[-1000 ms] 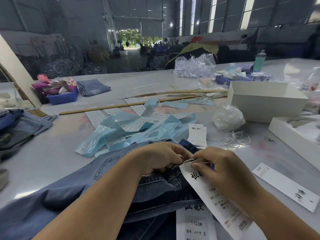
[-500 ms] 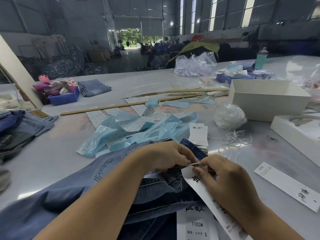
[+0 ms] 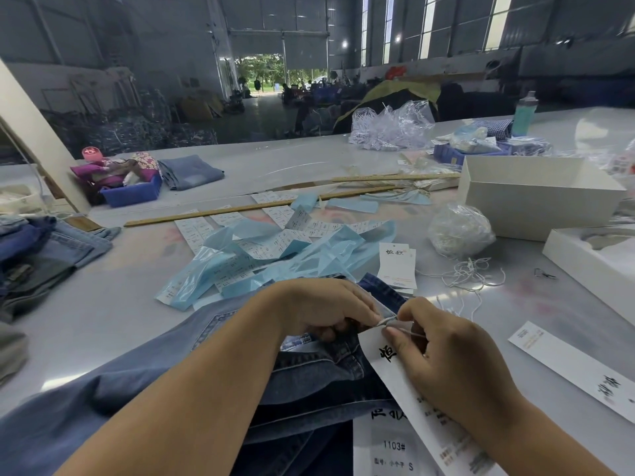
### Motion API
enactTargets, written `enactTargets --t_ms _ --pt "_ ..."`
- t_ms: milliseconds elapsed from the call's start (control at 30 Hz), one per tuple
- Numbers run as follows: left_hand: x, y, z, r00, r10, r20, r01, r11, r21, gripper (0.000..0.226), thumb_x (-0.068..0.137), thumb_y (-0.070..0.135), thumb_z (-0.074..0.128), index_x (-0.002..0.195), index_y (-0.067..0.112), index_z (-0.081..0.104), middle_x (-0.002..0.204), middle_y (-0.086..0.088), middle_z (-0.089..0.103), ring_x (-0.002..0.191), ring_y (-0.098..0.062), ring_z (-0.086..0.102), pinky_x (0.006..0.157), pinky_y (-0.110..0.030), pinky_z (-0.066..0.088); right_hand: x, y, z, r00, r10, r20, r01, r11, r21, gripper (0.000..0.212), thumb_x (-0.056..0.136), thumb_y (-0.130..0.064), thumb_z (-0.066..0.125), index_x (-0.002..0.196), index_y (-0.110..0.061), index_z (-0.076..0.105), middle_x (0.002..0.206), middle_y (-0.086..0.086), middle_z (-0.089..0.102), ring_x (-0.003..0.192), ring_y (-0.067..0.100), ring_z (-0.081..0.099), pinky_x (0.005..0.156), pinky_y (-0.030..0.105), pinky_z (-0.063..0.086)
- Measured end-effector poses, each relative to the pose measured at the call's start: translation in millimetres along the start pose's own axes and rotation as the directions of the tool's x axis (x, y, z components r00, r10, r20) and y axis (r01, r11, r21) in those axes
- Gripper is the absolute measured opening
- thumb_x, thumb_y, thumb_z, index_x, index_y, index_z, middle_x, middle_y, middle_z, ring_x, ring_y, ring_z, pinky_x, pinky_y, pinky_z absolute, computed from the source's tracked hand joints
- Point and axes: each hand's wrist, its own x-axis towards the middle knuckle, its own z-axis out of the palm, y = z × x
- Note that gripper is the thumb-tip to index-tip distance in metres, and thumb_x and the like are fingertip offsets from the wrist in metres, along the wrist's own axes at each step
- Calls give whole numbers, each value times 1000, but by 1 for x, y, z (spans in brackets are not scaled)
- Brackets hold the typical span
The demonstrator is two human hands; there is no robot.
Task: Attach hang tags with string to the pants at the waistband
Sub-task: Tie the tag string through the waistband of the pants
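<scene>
Blue denim pants (image 3: 144, 383) lie across the near table edge, waistband up between my hands. My left hand (image 3: 319, 309) grips the waistband with curled fingers. My right hand (image 3: 443, 352) pinches a thin white string (image 3: 386, 321) at the top of a long white hang tag (image 3: 405, 389) with black print, which lies under that hand. The string runs between both hands' fingertips. A second tag (image 3: 388, 448) marked 1103# lies on the pants below.
A stack of tags (image 3: 397, 266), loose strings (image 3: 470, 273) and a bag of strings (image 3: 458, 231) lie ahead. Blue plastic and label strips (image 3: 275, 249) cover the middle. White boxes (image 3: 536, 197) stand right, a loose tag (image 3: 577, 365) near right, folded jeans (image 3: 37, 249) left.
Both hands have shifted slightly away from me along the waistband. My right fingers went from holding the tag's top edge to pinching the string drawn taut between the hands.
</scene>
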Motion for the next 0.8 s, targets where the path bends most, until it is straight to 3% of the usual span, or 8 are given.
enactTargets --t_ms 133,267,433,600,667,733,800 --pt "1 -4 3 998 21 -66 -24 999 -42 18 94 21 61 76 20 64 55 9 44 50 -8 34 46 -19 27 -1 -3 2 999 9 -42 -9 1000 13 26 80 -27 78 74 -19 53 53 -17 34 41 11 36 39 23 35" --pt "3 -7 9 992 34 -121 -43 996 -74 20 93 18 61 73 19 64 57 3 47 48 -10 37 43 -19 29 -5 -4 3 1000 9 -5 -8 1000 4 19 81 -24 78 70 -25 62 55 -12 55 46 6 46 41 23 40" --pt "3 -11 13 984 51 -170 -85 976 -199 18 93 11 62 76 16 64 61 5 62 45 -3 53 43 -11 37 -7 -3 2 998 48 48 -49 999 20 20 79 -15 78 71 -23 61 58 -11 56 49 8 51 42 27 45" --pt "3 -10 18 977 51 -209 -93 976 -195 12 92 10 62 82 14 64 70 0 63 52 -5 55 47 -12 39 -8 -5 2 986 155 67 -160 984 78 16 80 -17 77 89 -22 65 68 -14 62 57 4 50 54 2 33" --pt "3 -10 20 977 48 -209 -91 975 -202 9 93 10 62 84 13 64 74 -3 63 59 -9 57 55 -17 43 -8 -7 2 986 141 90 -147 986 75 12 82 -16 76 90 -21 69 77 -11 67 65 8 57 56 9 42" --pt "3 -10 21 977 44 -211 -90 973 -213 11 93 9 61 83 13 64 75 -5 63 64 -13 57 61 -21 45 -7 -9 0 988 104 115 -112 992 58 6 84 -13 74 86 -18 71 80 -4 68 69 17 62 59 31 52" --pt "3 -10 21 974 39 -222 -86 974 -208 13 93 9 61 81 13 63 76 -5 63 66 -14 57 64 -23 45 -6 -10 -2 991 60 119 -60 998 -6 7 83 -10 74 80 -15 70 76 0 63 63 24 61 53 37 52"
